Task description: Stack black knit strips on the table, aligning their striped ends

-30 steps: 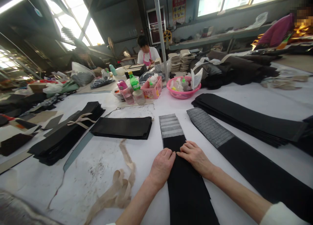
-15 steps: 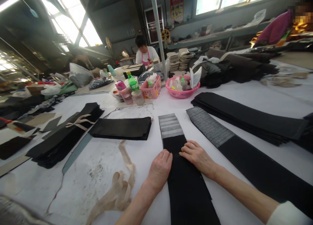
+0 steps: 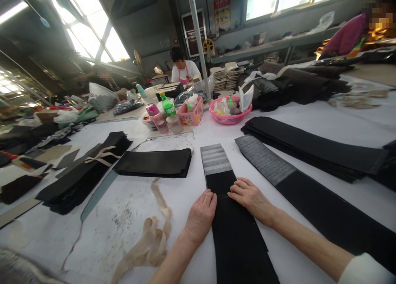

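A long black strip of material (image 3: 239, 242) runs up from the bottom edge, its far end showing grey and white bands (image 3: 215, 158) like the staggered ends of layers. My left hand (image 3: 200, 214) is closed at the strip's left edge, fingertips pinched on it. Opposite, my right hand (image 3: 252, 199) grips the right edge with bent fingers, at about the same height. A faint crosswise line on the strip lies between the hands. To the right lies a fanned row of black strips (image 3: 324, 210) with many grey edges (image 3: 266, 160) at its far end.
A black stack (image 3: 309, 146) lies at far right. Left are a short black stack (image 3: 153, 162), a tied bundle (image 3: 83, 172) and a beige ribbon (image 3: 148, 242). Behind stand a pink basin (image 3: 230, 118), a pink box (image 3: 192, 116) and a green bottle (image 3: 168, 104). Other people sit beyond.
Both hands stay at the strip's edges, with almost no movement. The view has shifted very slightly.
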Motion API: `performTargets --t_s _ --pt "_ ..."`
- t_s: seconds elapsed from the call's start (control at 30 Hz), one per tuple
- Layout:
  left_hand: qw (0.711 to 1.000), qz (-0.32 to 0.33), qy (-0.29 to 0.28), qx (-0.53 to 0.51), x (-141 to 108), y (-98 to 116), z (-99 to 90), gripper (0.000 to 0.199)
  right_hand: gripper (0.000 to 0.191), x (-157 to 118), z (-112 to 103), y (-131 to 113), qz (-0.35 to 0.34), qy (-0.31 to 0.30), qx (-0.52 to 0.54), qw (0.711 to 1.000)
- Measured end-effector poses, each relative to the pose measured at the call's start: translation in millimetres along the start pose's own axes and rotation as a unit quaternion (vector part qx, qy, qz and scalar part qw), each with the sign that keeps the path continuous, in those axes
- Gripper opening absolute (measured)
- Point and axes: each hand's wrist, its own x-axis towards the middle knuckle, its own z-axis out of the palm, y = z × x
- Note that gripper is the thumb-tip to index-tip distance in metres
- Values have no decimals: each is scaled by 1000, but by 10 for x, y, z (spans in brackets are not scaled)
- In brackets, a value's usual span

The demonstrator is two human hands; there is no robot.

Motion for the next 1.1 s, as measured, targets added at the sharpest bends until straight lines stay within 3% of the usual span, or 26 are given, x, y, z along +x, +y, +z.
performTargets --t_s 0.4,1.1 --pt "997 23 -70 36 80 -7 -99 47 19 -1 4 -22 2 5 -2 1000" --pt "998 6 -59 -11 -48 -82 -74 37 16 -67 -56 121 -8 -18 -7 1000"
